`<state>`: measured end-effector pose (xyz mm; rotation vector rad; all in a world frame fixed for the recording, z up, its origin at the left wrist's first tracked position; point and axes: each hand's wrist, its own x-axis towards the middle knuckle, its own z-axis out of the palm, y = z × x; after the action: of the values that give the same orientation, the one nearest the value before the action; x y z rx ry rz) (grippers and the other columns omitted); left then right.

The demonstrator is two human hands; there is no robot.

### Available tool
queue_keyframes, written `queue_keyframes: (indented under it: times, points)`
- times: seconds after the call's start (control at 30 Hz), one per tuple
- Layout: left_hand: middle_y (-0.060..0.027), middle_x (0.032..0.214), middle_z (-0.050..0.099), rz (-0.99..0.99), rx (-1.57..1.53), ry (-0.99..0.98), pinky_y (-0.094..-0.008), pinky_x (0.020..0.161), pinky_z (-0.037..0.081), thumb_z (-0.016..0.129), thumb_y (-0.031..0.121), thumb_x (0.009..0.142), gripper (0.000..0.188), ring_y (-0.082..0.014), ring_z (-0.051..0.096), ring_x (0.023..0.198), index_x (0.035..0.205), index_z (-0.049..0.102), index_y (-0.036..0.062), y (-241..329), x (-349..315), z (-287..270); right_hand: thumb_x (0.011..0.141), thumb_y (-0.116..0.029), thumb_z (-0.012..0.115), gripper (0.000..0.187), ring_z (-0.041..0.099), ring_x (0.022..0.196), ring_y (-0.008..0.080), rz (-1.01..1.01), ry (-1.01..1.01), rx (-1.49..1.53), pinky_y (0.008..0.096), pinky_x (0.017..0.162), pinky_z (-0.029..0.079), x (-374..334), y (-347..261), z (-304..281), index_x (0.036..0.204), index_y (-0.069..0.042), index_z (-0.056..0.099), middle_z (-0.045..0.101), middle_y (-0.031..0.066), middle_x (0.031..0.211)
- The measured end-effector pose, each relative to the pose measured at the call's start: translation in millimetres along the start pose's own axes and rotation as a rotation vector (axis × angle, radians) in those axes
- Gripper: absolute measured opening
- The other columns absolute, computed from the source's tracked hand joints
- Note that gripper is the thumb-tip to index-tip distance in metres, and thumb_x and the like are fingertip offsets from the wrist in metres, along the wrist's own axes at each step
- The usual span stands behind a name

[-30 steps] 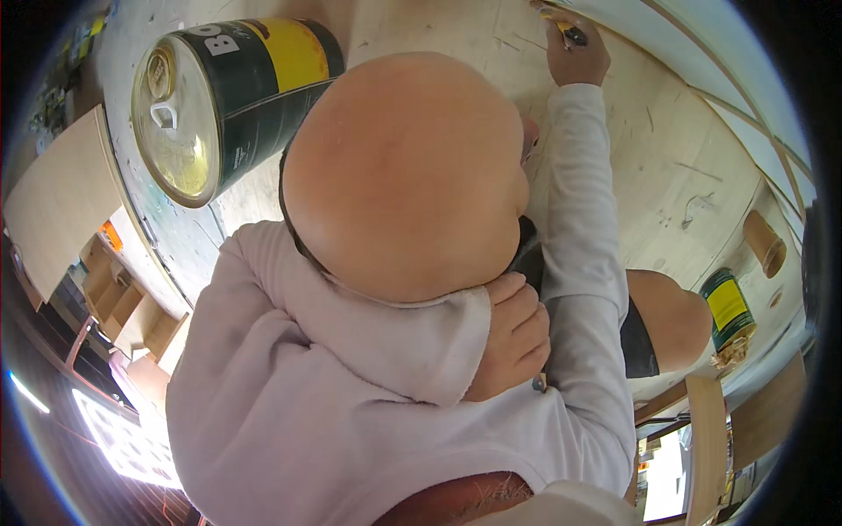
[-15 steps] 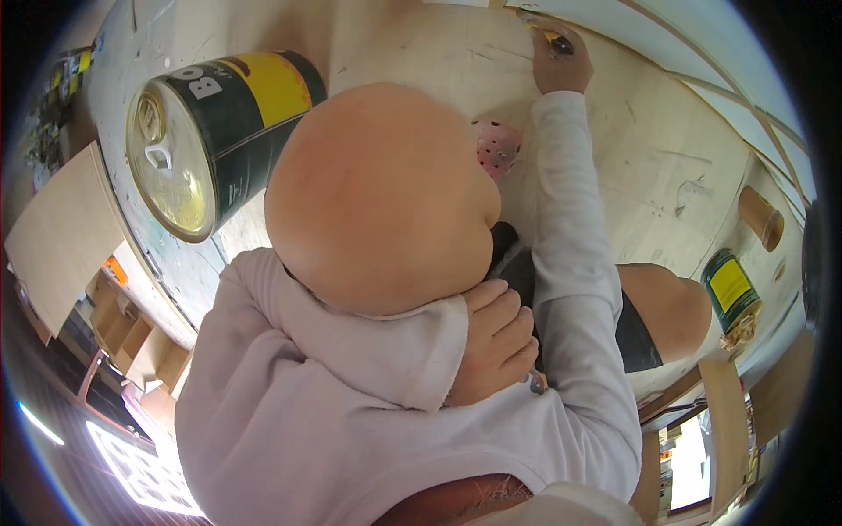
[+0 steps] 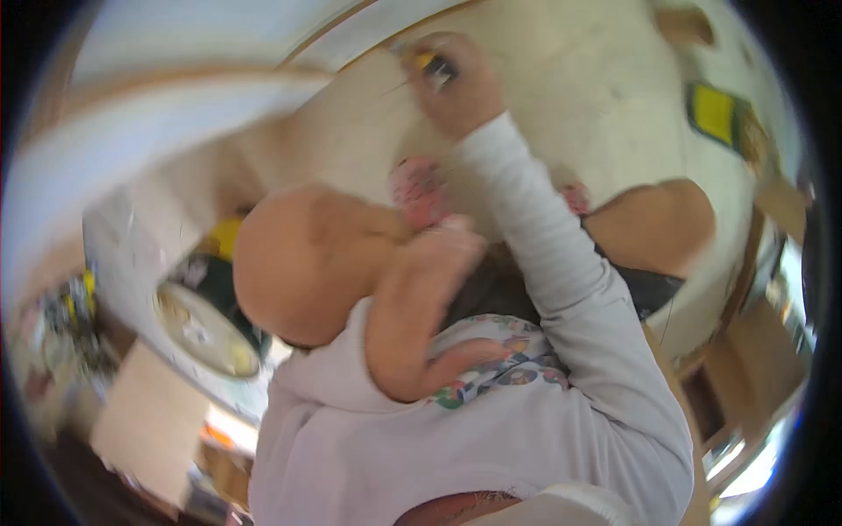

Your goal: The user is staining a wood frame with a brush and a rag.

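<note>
My right hand (image 3: 460, 92) is stretched forward over the pale wooden board, closed around a small black-and-yellow hand tool (image 3: 436, 70). The tool's thin tip is blurred, so its exact kind does not show. My left hand (image 3: 425, 302) hangs between my bare knees, in front of my white shirt. It is smeared by motion, but the thumb stands apart from the stretched fingers, and nothing shows in it. Beyond it is a pink clog with holes (image 3: 421, 188) on my foot; part of a second pink clog (image 3: 575, 197) shows beside my right knee.
A large dark green and yellow can (image 3: 206, 324) lies on its side at the left, partly behind my knee. A smaller green and yellow can (image 3: 717, 114) lies at the right, near a brown cylinder (image 3: 684, 24). White wood-edged panels (image 3: 202, 114) rise at the upper left.
My view has swung to the right, blurring the picture. My left hand has come off my left forearm side and lifted forward, its fingers opening out. The right hand still holds the tool.
</note>
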<state>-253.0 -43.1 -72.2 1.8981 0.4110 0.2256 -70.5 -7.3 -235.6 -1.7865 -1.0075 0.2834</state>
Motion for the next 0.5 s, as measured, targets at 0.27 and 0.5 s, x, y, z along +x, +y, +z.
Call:
queue_keyframes:
  times: [0.27, 0.5]
  points:
    - [-0.0193, 0.131, 0.042, -0.301, -1.391, 0.093, -0.0384, 0.095, 0.039, 0.050, 0.032, 0.093, 0.055, -0.0277, 0.044, 0.120, 0.132, 0.033, -0.0040, 29.1, 66.5, 20.7, 0.075, -0.007, 0.060, 0.022, 0.055, 0.096, 0.0348, -0.587, -0.112, 0.115, 0.0412, 0.078, 0.049, -32.0, -100.3, -187.8, 0.097, -0.003, 0.059, 0.055, 0.0173, 0.106]
    - [-0.0123, 0.100, 0.053, -0.352, -1.270, -0.014, -0.0442, 0.080, 0.049, 0.038, 0.023, 0.098, 0.025, -0.0281, 0.059, 0.090, 0.109, 0.043, 0.0016, 27.3, 99.7, 60.9, 0.083, -0.008, 0.056, 0.016, 0.057, 0.100, 0.0307, -0.473, -0.563, 0.155, 0.0383, 0.085, 0.049, -25.7, -37.8, -308.9, 0.097, -0.003, 0.058, 0.056, 0.0169, 0.112]
